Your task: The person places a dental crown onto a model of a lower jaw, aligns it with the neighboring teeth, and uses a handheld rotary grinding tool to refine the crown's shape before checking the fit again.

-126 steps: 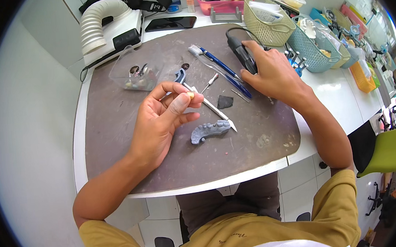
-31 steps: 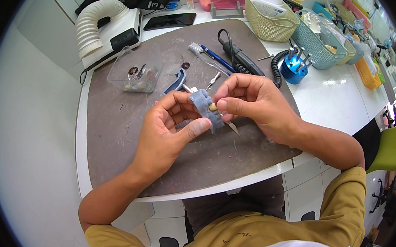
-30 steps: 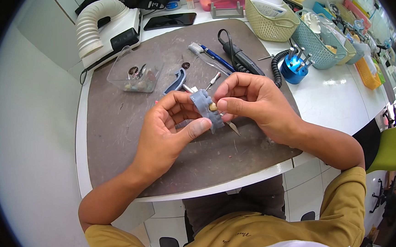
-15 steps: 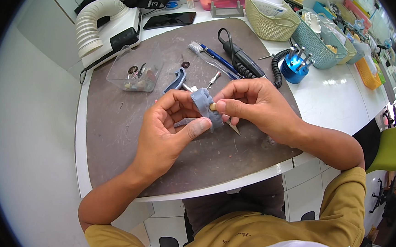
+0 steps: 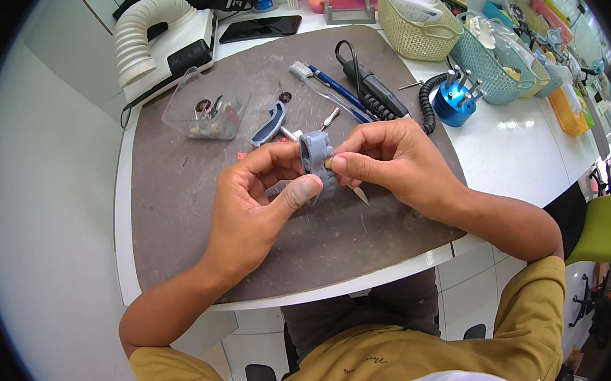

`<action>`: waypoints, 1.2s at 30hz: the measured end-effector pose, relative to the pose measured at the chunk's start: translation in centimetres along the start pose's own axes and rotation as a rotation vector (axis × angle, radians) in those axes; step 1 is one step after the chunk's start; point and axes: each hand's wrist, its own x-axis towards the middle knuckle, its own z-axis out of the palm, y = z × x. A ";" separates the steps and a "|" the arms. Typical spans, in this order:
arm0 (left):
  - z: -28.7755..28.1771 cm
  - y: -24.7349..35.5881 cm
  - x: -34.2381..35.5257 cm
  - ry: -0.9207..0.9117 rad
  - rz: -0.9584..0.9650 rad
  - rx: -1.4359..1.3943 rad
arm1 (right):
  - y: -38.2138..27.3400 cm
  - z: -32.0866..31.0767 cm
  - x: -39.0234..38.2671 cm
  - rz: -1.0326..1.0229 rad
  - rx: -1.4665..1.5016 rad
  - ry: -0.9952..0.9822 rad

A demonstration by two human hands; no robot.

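Note:
Between the thumb and fingers of my left hand [image 5: 253, 198] is a grey-blue dental model [image 5: 313, 151], tilted up with its row of teeth toward the right. My right hand [image 5: 399, 159] pinches a small yellowish dental crown [image 5: 328, 163] against the teeth of the model. Fingertips partly hide the crown, so I cannot tell how it sits there. A pointed blade [image 5: 360, 196] lies on the mat just below the right fingers. Beyond my hands lie another curved grey-blue model piece [image 5: 269, 124] and a small metal-tipped tool [image 5: 329, 119].
A brown mat [image 5: 303, 261] covers the white table. On it are a clear box [image 5: 209, 130] of small parts, a toothbrush [image 5: 303, 70], a blue pen [image 5: 337, 89] and a dark handpiece [image 5: 376, 90]. Right stands a blue bur holder [image 5: 454, 106]; behind are a phone [image 5: 260, 29] and baskets [image 5: 418, 30].
The dental model has turned in my left hand, showing more of its hollow base side, and shifted slightly. The right hand keeps its pinch on the crown, nearly in the same place.

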 end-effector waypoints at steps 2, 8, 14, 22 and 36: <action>0.0 0.0 -0.1 0.002 -0.001 0.008 | 0.0 0.0 -0.1 -0.003 -0.009 0.005; 0.5 0.4 -0.2 0.032 -0.029 -0.010 | 0.0 0.0 -0.1 0.033 -0.030 0.020; 0.6 0.1 -0.4 0.035 -0.018 0.012 | -0.2 -0.1 -0.2 0.081 0.000 0.001; 0.5 0.7 -0.5 -0.015 -0.072 -0.026 | -1.3 -0.4 0.0 0.155 -0.005 -0.063; 0.3 0.5 -0.7 -0.093 -0.105 0.007 | -1.3 -1.2 0.3 0.222 0.061 -0.147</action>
